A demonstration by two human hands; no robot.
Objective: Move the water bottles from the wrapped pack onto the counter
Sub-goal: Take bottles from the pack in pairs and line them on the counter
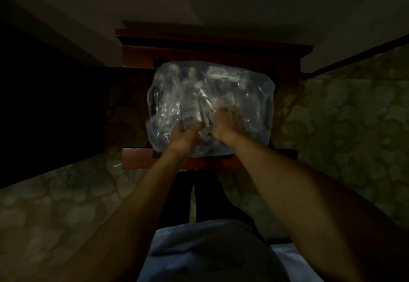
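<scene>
dim, underexposed | glare on plastic wrap (210, 104) | corners black | soft, wide-angle bend

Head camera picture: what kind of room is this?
Probably a dim room in a home: patterned floor, a reddish wooden stand by the wall, holding a plastic-wrapped bottle pack. Too dark to be sure.

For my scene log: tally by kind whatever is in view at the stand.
Clear plastic-wrapped pack of water bottles: 1 (bottles inside too blurred to count)
Reddish-brown wooden stand: 1
Bare hands on the wrap: 2, left hand, right hand
Total: 4
</scene>
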